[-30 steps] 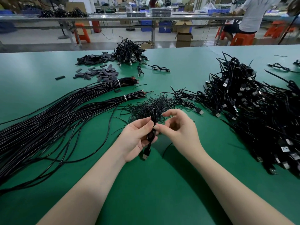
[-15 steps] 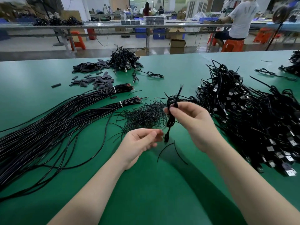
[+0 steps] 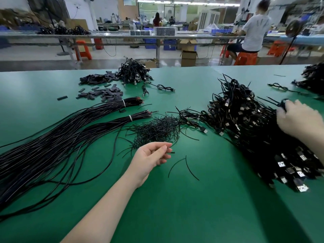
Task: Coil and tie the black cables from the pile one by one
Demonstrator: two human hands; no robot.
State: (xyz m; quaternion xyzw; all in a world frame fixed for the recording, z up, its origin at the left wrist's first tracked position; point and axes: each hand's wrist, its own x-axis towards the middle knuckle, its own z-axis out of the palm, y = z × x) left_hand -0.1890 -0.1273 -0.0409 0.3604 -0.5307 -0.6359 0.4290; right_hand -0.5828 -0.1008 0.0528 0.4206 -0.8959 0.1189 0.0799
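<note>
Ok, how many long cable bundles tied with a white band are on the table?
2, both left of centre: the farther bundle banded near its tip, the nearer bundle just below it. None seem hidden.

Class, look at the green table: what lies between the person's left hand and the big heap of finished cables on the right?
In the head view, two loose twist ties lie on bare green table between the left hand and the cable heap.

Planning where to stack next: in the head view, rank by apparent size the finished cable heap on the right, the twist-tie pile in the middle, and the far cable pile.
1. finished cable heap
2. twist-tie pile
3. far cable pile, though distance shrinks it, so its order against the twist-tie pile is unsure.
</note>
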